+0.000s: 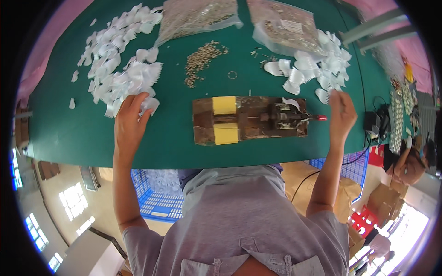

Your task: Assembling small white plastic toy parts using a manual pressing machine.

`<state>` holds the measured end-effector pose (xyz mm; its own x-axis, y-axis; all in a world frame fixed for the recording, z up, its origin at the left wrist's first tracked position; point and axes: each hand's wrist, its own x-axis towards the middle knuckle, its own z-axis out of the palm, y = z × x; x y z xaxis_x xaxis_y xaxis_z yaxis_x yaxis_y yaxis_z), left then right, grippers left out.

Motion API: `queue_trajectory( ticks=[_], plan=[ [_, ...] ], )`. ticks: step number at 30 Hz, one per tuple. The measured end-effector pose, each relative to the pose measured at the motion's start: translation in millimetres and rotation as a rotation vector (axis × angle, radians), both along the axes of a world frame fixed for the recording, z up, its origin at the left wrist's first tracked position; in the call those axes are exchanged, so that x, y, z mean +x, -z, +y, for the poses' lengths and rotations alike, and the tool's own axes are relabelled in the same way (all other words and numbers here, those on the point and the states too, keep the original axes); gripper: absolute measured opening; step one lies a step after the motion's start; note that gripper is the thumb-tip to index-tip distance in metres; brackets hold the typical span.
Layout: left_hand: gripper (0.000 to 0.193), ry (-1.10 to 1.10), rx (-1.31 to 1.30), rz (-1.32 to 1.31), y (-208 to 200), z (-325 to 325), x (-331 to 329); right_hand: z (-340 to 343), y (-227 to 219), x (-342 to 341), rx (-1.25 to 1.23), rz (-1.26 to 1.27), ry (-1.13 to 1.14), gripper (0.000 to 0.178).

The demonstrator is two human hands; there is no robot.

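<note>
White, toothed plastic pieces shaped like claw-clip halves form a heap (124, 80) at the left of the green table. My left hand (131, 115) is at the heap's near edge, thumb and fingers closing on one white toothed piece (151, 105). A second heap (334, 60) of such pieces lies at the right. At its near end my right hand (342, 112), slightly blurred, pinches at another white toothed piece (322, 95). Between my hands sits a wooden jig (255, 131) with yellow pads (224, 105) and a metal clamp (287, 116) with a red tip. A white piece (291, 103) rests at the clamp.
Small brass-coloured metal parts (200, 62) are piled beyond the jig, near a thin wire ring (232, 74). Two clear bags (198, 18) of metal parts lie at the back. Blue crates (159, 211) stand below the table edge. Other people work at the far right.
</note>
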<state>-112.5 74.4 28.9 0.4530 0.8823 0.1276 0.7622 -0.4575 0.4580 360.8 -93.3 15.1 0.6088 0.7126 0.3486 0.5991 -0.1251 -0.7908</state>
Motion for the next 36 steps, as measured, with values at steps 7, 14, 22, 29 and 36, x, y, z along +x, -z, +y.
queue_trajectory(
  ticks=[7,14,22,29,36],
  plan=[
    [0.032,-0.035,0.026,-0.188,-14.2,-2.7,-0.3,83.7,-18.0,-21.7,-0.262,-0.473,-0.507,0.037],
    [0.024,-0.01,-0.327,-0.828,-40.5,-78.7,80.9,109.4,3.4,-20.0,-0.407,-0.712,-0.491,0.047],
    [0.032,0.011,-0.571,-0.967,-8.6,-93.2,113.0,111.8,0.6,-22.1,-0.292,-0.757,-0.404,0.047],
    [0.029,0.066,-0.215,-0.634,-4.7,-93.6,108.4,115.0,-26.6,-34.2,-0.16,-0.378,-0.378,0.022],
    [0.023,0.106,-0.375,-0.644,-9.7,-120.7,103.9,96.7,-37.4,-87.9,-0.5,0.608,-1.0,0.028]
  ],
)
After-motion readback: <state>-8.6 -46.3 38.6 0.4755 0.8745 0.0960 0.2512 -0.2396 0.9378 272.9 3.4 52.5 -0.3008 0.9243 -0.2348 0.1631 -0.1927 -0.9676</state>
